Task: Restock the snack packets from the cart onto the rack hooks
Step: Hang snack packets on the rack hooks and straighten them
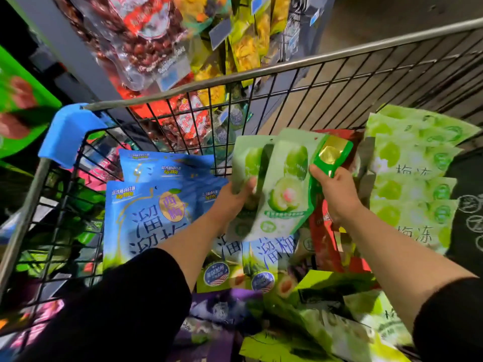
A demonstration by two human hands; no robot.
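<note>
Over the wire cart (261,74), my left hand (235,199) grips light green plum snack packets (282,184) by their left edge, thumb on the front. My right hand (334,194) pinches a darker green packet with a gold patch (332,155) just to the right of them. Blue packets (149,215) lie in the cart to the left. A stack of pale green packets (413,178) leans at the right. Beyond the cart, the rack holds hanging packets of red fruit (146,40) and yellow snacks (248,45).
A blue plastic corner guard (68,131) caps the cart's left corner. Red packets (326,239) and purple packets (222,309) lie among the load. A green display (21,100) stands at far left. Bare floor (392,19) shows at upper right.
</note>
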